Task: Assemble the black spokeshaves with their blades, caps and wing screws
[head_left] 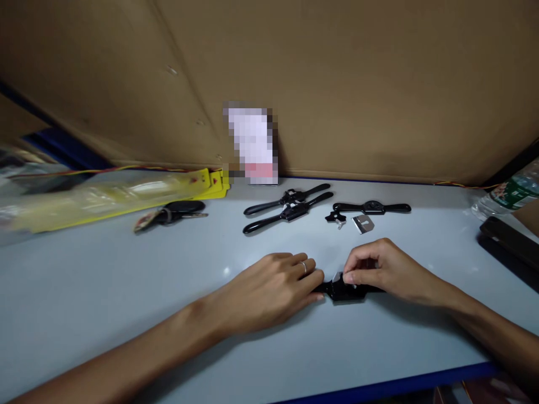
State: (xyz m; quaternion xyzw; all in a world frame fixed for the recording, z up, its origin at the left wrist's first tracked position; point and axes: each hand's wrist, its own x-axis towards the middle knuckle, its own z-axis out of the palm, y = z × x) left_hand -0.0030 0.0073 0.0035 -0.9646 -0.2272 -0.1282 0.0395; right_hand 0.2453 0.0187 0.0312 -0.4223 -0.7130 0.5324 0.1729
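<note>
A black spokeshave (347,293) lies on the table near its front. My left hand (273,289), with a ring on one finger, is wrapped round its left handle. Above the tool's middle, my right hand (374,269) is closed in a pinch on a silvery blade (337,277), most of it behind the fingers. The right handle is partly covered by that hand. Farther back lie a loose spokeshave body (373,208), a black cap piece with a screw (336,217) and a separate metal blade (363,224).
Two more spokeshaves (295,210) lie at the back centre. Keys with a black fob (181,209) and yellow-backed plastic packages (126,196) are to the left. A bottle (511,191) and a black phone-like object (509,247) are at right. A cardboard wall (357,84) rises behind.
</note>
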